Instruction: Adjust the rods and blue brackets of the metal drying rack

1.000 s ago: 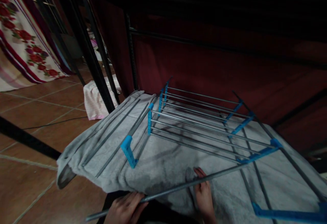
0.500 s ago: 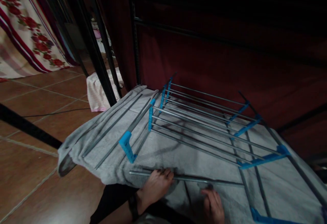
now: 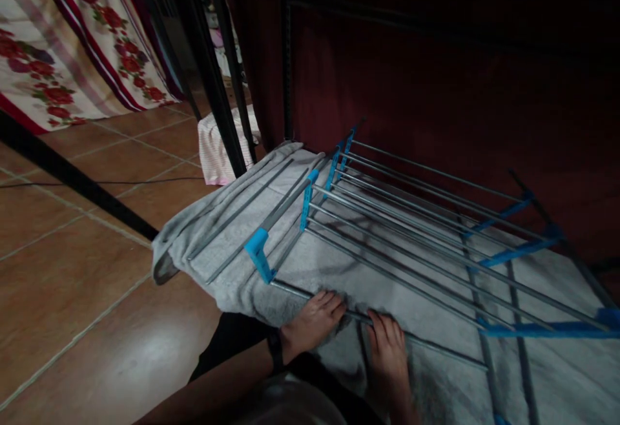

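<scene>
A long grey metal rod (image 3: 443, 347) lies crosswise near the front of the bed, its left end meeting a blue plastic corner piece (image 3: 258, 254). My left hand (image 3: 316, 319), with a dark band at the wrist, is closed over the rod left of its middle. Close beside it, my right hand (image 3: 387, 346) has its fingers curled over the same rod. Beyond both hands stands a partly built rack (image 3: 394, 234) of parallel metal bars joined by blue plastic brackets. At the far right, part of the rack's frame runs out of view.
Two loose rods (image 3: 242, 208) lie left of the rack on a grey blanket (image 3: 285, 263). Black metal posts (image 3: 220, 82) rise at the left, before a floral curtain (image 3: 116, 31). Dark red cloth (image 3: 411, 95) hangs behind. A pink-striped cloth (image 3: 216, 147) sits over the tiled floor.
My right hand has come up from below the rod and now grips it. The rod's left end has shifted to the blue corner piece. The view has turned somewhat left.
</scene>
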A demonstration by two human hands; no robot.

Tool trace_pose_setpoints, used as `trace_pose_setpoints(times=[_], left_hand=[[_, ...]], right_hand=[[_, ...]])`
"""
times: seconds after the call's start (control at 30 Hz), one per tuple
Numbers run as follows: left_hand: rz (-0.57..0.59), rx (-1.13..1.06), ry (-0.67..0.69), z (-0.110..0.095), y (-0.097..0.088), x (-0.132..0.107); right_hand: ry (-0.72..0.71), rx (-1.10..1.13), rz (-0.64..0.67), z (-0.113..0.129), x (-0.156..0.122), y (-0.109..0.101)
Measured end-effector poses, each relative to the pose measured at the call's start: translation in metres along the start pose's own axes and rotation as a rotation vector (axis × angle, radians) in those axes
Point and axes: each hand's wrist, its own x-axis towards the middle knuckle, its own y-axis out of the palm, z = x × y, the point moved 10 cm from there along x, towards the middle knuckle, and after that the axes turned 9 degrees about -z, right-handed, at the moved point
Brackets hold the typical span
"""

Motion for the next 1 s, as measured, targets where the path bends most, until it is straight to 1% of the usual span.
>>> trace_pose_setpoints(times=[0.1, 0.17, 0.23, 0.27, 0.33, 0.47, 0.57, 0.63, 0.7, 0.83, 0.9, 1.0], left_hand=[[-0.059, -0.03, 0.011, -0.001, -0.015, -0.009], [-0.09, -0.079, 0.008, 0.003, -0.025, -0.022], [-0.115, -0.12, -0.043, 0.014, -0.032, -0.042], [-0.132, -0.131, -0.094, 0.024, -0.035, -0.053], [-0.186, -0.155, -0.241, 0.05, -0.042, -0.077], [-0.366, -0.297, -0.64, 0.112, -0.06, -0.126], [-0.512, -0.422, -0.888, 0.145, -0.069, -0.149], [-0.586, -0.475, -0.978, 0.157, -0.07, -0.153], [-0.608, -0.494, -0.998, 0.163, -0.069, -0.148], [-0.52, -0.418, -0.934, 0.163, -0.064, -0.13], [-0.482, -0.351, -0.915, 0.164, -0.064, -0.126], [-0.458, -0.307, -0.892, 0.165, -0.064, -0.123]], right_hand=[[-0.022, 0.054, 0.084, -0.001, 0.003, 0.002], [-0.027, 0.065, 0.106, -0.003, 0.004, 0.001], [-0.044, 0.074, 0.123, -0.004, 0.003, 0.0], [-0.059, 0.08, 0.13, -0.003, 0.002, 0.0], [-0.082, 0.087, 0.128, -0.001, 0.001, 0.0], [-0.079, 0.074, 0.11, -0.001, 0.001, -0.002], [-0.115, 0.066, 0.144, 0.005, -0.001, -0.003], [-0.133, 0.065, 0.152, 0.009, -0.003, -0.005], [-0.134, 0.056, 0.15, 0.011, -0.004, -0.007], [-0.131, 0.031, 0.164, 0.012, -0.008, -0.005], [-0.106, 0.014, 0.15, 0.009, -0.008, -0.005], [-0.073, -0.015, 0.128, 0.005, -0.01, -0.007]])
